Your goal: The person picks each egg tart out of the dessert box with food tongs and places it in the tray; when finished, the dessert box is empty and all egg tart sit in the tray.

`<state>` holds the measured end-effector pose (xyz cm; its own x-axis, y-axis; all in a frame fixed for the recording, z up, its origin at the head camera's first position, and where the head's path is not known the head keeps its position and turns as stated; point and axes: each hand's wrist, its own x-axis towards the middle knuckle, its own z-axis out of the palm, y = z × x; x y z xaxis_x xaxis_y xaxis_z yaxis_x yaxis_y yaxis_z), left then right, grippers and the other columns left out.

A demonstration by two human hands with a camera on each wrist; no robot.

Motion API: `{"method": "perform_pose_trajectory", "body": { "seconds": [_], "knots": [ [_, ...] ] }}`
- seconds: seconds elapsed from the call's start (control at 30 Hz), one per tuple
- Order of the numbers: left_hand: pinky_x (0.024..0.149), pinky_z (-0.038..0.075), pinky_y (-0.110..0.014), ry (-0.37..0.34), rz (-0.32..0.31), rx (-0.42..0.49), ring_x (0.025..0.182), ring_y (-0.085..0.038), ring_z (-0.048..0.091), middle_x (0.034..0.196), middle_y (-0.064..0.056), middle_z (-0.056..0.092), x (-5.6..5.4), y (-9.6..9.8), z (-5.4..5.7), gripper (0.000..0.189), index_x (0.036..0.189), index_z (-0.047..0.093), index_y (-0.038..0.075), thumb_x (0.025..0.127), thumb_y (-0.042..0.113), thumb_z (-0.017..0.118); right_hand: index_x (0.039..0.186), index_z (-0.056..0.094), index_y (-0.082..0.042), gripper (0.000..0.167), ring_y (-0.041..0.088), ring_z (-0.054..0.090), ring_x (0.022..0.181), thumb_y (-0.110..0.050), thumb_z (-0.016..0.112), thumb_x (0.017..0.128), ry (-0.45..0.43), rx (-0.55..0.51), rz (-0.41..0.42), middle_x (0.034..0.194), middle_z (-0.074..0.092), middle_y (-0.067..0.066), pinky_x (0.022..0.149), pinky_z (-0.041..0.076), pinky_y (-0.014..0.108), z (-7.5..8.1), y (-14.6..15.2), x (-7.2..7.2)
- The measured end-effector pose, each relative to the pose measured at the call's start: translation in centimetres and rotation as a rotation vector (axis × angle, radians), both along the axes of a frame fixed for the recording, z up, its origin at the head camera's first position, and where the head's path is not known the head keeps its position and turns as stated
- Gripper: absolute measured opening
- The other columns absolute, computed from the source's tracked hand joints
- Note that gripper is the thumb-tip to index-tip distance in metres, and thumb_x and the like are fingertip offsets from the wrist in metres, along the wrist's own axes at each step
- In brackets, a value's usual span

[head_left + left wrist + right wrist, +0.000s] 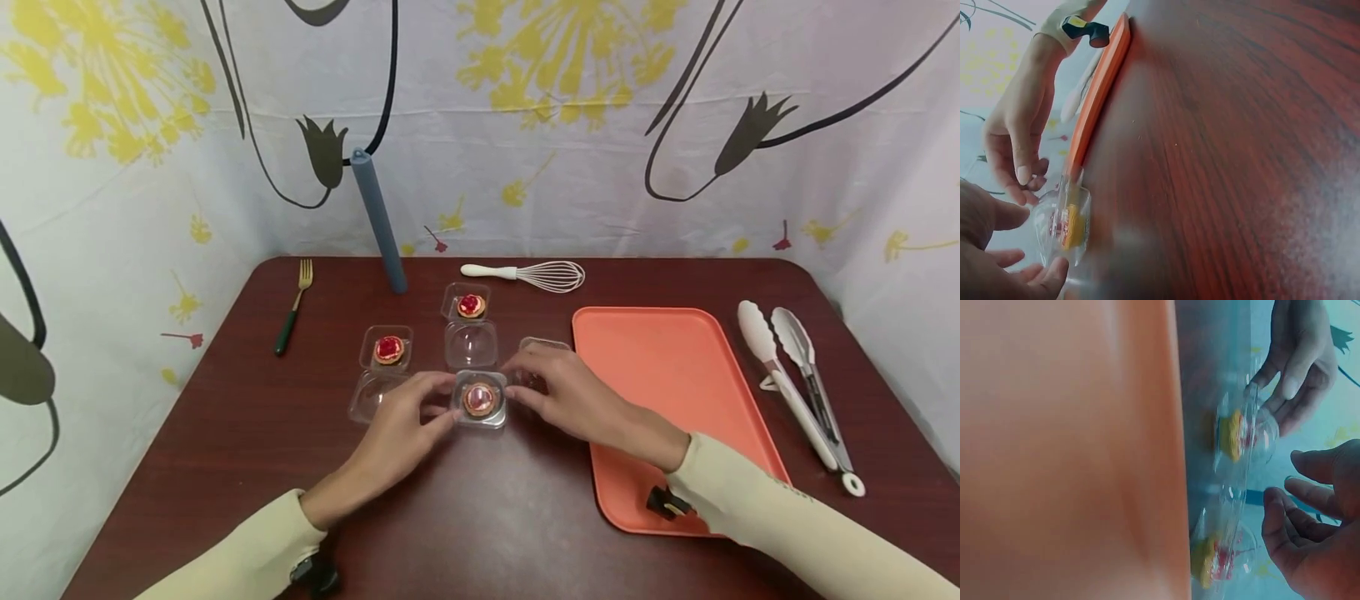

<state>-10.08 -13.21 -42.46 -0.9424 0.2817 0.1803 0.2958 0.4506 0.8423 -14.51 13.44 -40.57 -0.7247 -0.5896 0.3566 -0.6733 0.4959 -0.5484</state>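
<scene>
A clear domed plastic container (480,422) with a small red-topped tart (480,400) inside stands at the table's middle, its lid down. My left hand (401,425) is at its left side, fingertips and thumb right at the rim, fingers relaxed. On the opposite side is my right hand (573,396), fingers loosely bent with nothing gripped, fingertips close to the container's right edge. A second domed container (1210,565) with a tart shows below it in the right wrist view; in the head view my right hand mostly hides it.
Two containers with tarts, one at left (388,350) and one behind (468,304), have their lids folded open. An orange tray (675,358) lies at right, beside tongs (795,392). A whisk (551,276), a blue rod (381,225) and a fork (294,308) are farther back.
</scene>
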Motion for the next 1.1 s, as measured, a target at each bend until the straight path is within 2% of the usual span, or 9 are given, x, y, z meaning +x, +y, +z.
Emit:
{"method": "perform_pose_trajectory", "body": {
  "seconds": [0.1, 0.23, 0.37, 0.47, 0.53, 0.6, 0.73, 0.9, 1.1],
  "knots": [
    [0.084, 0.065, -0.026, -0.024, -0.001, -0.025, 0.104, -0.027, 0.076, 0.126, -0.019, 0.071, 0.0, 0.1, -0.1, 0.046, 0.135, 0.071, -0.004, 0.092, -0.004, 0.086, 0.117, 0.080, -0.005, 0.024, 0.016, 0.061, 0.084, -0.011, 0.089, 0.095, -0.003, 0.031, 0.001, 0.096, 0.068, 0.000, 0.072, 0.053, 0.030, -0.3, 0.0, 0.7],
    [0.074, 0.063, -0.025, -0.005, -0.045, -0.049, 0.089, -0.017, 0.072, 0.129, -0.019, 0.068, -0.1, 0.0, -1.1, 0.058, 0.142, 0.066, -0.005, 0.090, -0.001, 0.089, 0.132, 0.076, -0.002, 0.040, 0.018, 0.067, 0.100, -0.015, 0.088, 0.096, -0.044, 0.102, 0.035, 0.124, 0.071, 0.008, 0.087, 0.059, 0.036, -0.7, -0.1, 1.6],
    [0.068, 0.059, -0.023, 0.071, -0.053, -0.095, 0.077, -0.003, 0.064, 0.123, -0.010, 0.068, -0.4, -0.1, -3.9, 0.072, 0.149, 0.062, -0.002, 0.086, 0.007, 0.095, 0.146, 0.068, -0.001, 0.054, 0.019, 0.067, 0.114, -0.015, 0.087, 0.097, -0.073, 0.137, 0.074, 0.144, 0.064, 0.010, 0.098, 0.059, 0.040, -1.0, -0.2, 2.1],
    [0.067, 0.056, -0.023, 0.125, -0.044, -0.123, 0.077, 0.000, 0.059, 0.116, -0.002, 0.066, -0.7, -0.1, -6.3, 0.080, 0.152, 0.059, 0.001, 0.083, 0.010, 0.098, 0.151, 0.062, -0.002, 0.062, 0.017, 0.068, 0.103, -0.013, 0.089, 0.096, -0.069, 0.152, 0.097, 0.145, 0.060, 0.010, 0.090, 0.061, 0.035, -1.0, -0.3, 2.4],
    [0.066, 0.055, -0.023, 0.147, -0.043, -0.131, 0.077, -0.001, 0.057, 0.113, 0.000, 0.064, -0.7, 0.0, -6.9, 0.084, 0.154, 0.058, 0.001, 0.081, 0.009, 0.098, 0.153, 0.059, -0.002, 0.067, 0.016, 0.067, 0.097, -0.013, 0.089, 0.095, -0.068, 0.169, 0.111, 0.144, 0.057, 0.009, 0.084, 0.060, 0.031, -0.9, -0.2, 2.7],
    [0.067, 0.054, -0.023, 0.168, -0.044, -0.123, 0.078, -0.001, 0.055, 0.109, 0.002, 0.062, -0.5, 0.1, -7.0, 0.088, 0.155, 0.056, -0.001, 0.079, 0.008, 0.099, 0.154, 0.058, -0.003, 0.069, 0.016, 0.067, 0.093, -0.014, 0.090, 0.094, -0.076, 0.185, 0.120, 0.143, 0.054, 0.007, 0.081, 0.060, 0.028, -0.9, -0.2, 2.9],
    [0.071, 0.051, -0.024, 0.172, -0.061, -0.109, 0.083, -0.006, 0.054, 0.104, 0.000, 0.058, 0.2, 0.3, -5.3, 0.091, 0.156, 0.052, -0.009, 0.077, 0.002, 0.097, 0.154, 0.058, -0.006, 0.070, 0.015, 0.065, 0.094, -0.016, 0.091, 0.093, -0.073, 0.206, 0.113, 0.139, 0.053, 0.004, 0.081, 0.059, 0.029, -1.0, -0.4, 2.9],
    [0.072, 0.049, -0.025, 0.118, -0.060, -0.111, 0.085, -0.011, 0.053, 0.102, 0.000, 0.055, 0.4, 0.8, -3.4, 0.086, 0.155, 0.053, -0.011, 0.080, -0.003, 0.094, 0.150, 0.059, -0.008, 0.068, 0.015, 0.065, 0.104, -0.020, 0.093, 0.092, -0.054, 0.228, 0.100, 0.139, 0.055, 0.004, 0.088, 0.061, 0.035, -1.0, -0.8, 2.7],
    [0.065, 0.048, -0.022, 0.153, -0.063, -0.093, 0.079, -0.008, 0.052, 0.103, 0.000, 0.055, 0.1, 0.8, -3.9, 0.078, 0.149, 0.058, -0.009, 0.081, 0.000, 0.094, 0.150, 0.060, -0.009, 0.068, 0.017, 0.068, 0.113, -0.020, 0.094, 0.092, -0.038, 0.243, 0.104, 0.140, 0.057, 0.003, 0.093, 0.063, 0.038, -1.0, -0.7, 2.6]
  ]
}}
